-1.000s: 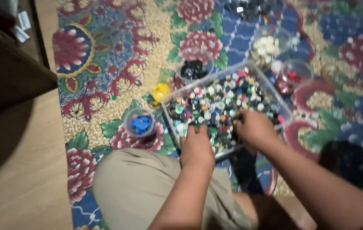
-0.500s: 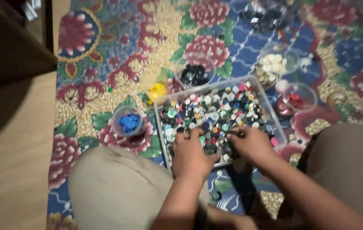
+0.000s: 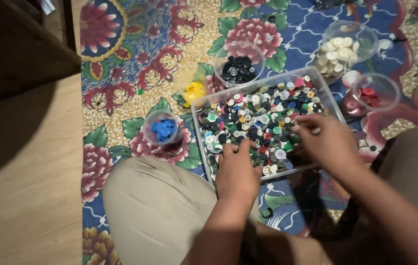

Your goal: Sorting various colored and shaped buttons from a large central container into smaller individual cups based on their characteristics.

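Note:
A clear rectangular plastic tray [image 3: 196,114] full of mixed coloured buttons [image 3: 258,115] lies on a flowered rug in front of my knees. My left hand [image 3: 237,171] rests at the tray's near edge, its fingertips spread on the buttons and holding nothing. My right hand [image 3: 327,143] hovers over the tray's right side with its fingers pinched together. A small pale button [image 3: 315,130] shows at its fingertips.
Clear cups stand around the tray: blue buttons [image 3: 162,128] at the left, yellow ones [image 3: 194,89] and black ones [image 3: 239,68] behind, white ones [image 3: 341,49] and red ones [image 3: 370,94] at the right. Bare wooden floor [image 3: 27,196] lies left of the rug [image 3: 120,64], with dark furniture [image 3: 17,44] at the top left.
The view has tilted and the tray now sits more central. My right hand has drawn its fingers together over the tray's right side. The left hand stays at the near edge.

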